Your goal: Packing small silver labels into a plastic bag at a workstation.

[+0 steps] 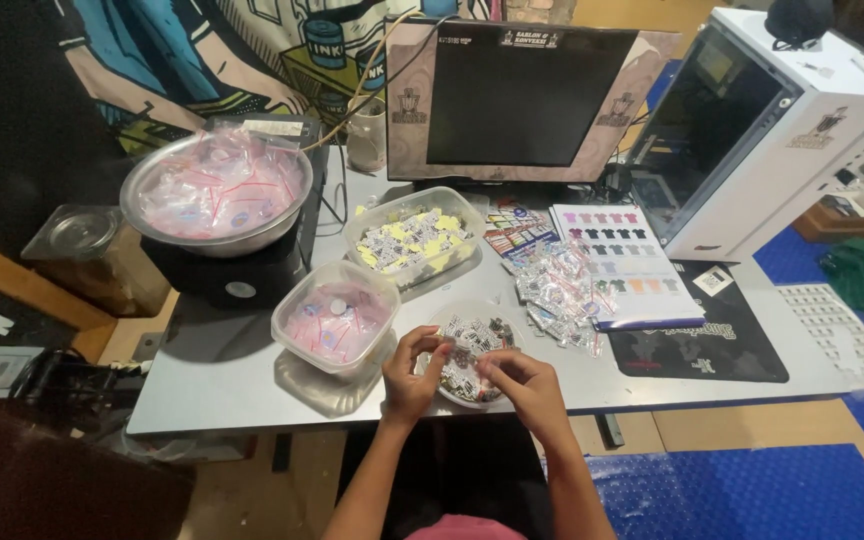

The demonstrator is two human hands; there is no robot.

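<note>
Both hands work at the near table edge over a small clear dish (472,352). Left hand (410,375) and right hand (524,385) have fingertips pinched together on a tiny piece (449,350) just above the dish; what kind of piece it is I cannot tell at this size. Looks like a small tag or packet: light, thin, probably slick, easy to drop, best taken by its edges with fingertips.

Dish holds a heap of small black-and-white printed tags.

Left of the dish, touching distance, a square clear tub (335,318) with small clear bags showing pink and red. Farther back, a rectangular clear tub (414,238) with yellow and white printed tags. Far left, a metal bowl (214,190) full of small clear zip bags with red strips, sitting on a black box (242,275).

Right of the dish, a loose pile of small clear packets (555,290) lies on the grey table (232,385), partly on a printed sheet (624,262) with rows of coloured shirt shapes. Black mat (712,345) farther right. Monitor (524,98) far centre, screen dark; white computer case (772,130) far right. Mug (366,135) beside the monitor.
</note>
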